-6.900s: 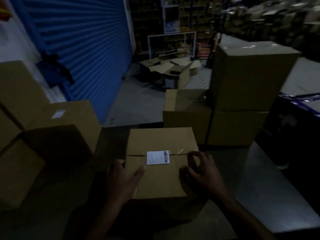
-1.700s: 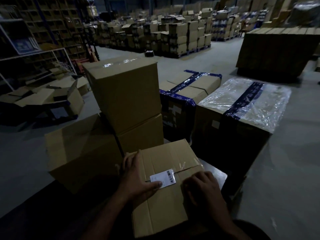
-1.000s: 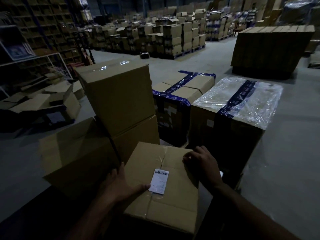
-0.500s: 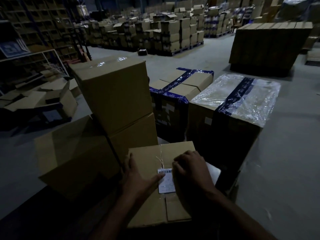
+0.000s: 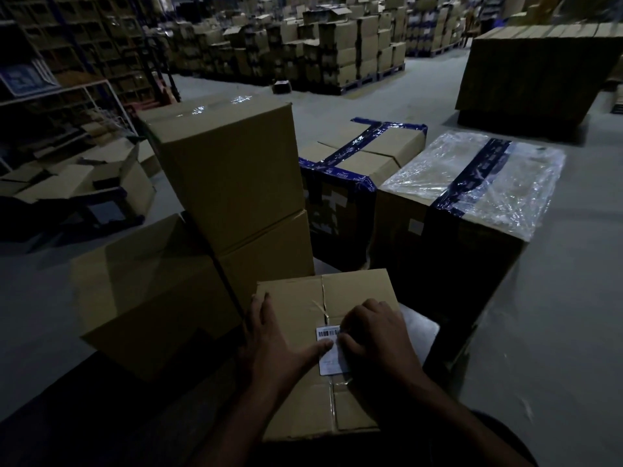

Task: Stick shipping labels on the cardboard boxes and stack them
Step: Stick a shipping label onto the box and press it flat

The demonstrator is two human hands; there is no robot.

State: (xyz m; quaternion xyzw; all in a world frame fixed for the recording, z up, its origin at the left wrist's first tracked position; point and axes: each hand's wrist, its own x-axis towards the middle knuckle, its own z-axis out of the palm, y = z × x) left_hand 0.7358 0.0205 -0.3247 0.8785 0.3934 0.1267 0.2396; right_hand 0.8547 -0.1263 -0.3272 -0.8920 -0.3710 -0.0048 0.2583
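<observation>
While both hands lie on the box (image 5: 296,409), its label (image 5: 328,352) sits between them.
Left hand (image 5: 276,345) lies flat, thumb on the label; right hand (image 5: 377,338) curls its fingertips onto it, hiding one edge.

Two bare forearms reach in from the bottom edge, with no sleeves, gloves, watch or rings showing. The left hand (image 5: 274,345) and right hand (image 5: 377,338) are bare too.
</observation>
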